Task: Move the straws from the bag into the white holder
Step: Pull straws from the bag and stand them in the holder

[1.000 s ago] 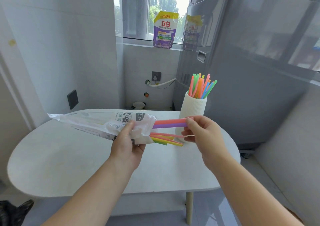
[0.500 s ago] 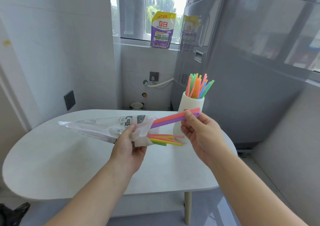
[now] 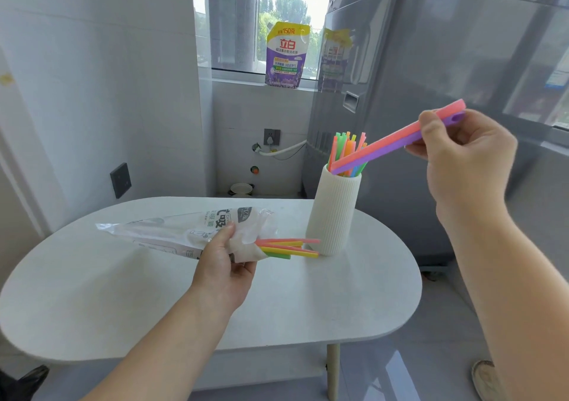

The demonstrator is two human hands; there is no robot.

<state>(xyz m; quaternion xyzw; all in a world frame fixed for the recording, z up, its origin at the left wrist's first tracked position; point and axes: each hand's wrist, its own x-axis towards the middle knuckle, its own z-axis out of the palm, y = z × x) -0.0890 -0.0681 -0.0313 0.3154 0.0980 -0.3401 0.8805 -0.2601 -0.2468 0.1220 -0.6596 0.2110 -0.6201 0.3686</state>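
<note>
On my feed the left grip (image 3: 223,265) is clenched on the bag (image 3: 172,231), thumb on top and fingers curled beneath, near its open mouth. The bag lies lengthwise, low over the table (image 3: 123,293), with its closed end pointing left. I cannot tell whether it rests on the surface. A few loose straws (image 3: 286,248), red, yellow and green, stick out of the mouth to the right. Their tips end just beside the foot of the holder (image 3: 334,213).

My right grip (image 3: 462,154) is raised up to the right of the holder, pinching a pink straw (image 3: 385,140) and a purple straw (image 3: 397,147) together near their upper ends. Both slant down and to the left, pink lying above purple, and their lower tips sit at the holder's rim. I cannot tell whether those tips are inside yet.

The holder stands upright near the table's far right edge. It carries a bunch of straws (image 3: 346,148) in orange, green, pink and blue.

Behind it is a grey washer (image 3: 431,62). A purple pouch (image 3: 286,56) stands on the window sill, and a dark switch (image 3: 120,180) is on the left wall.
</note>
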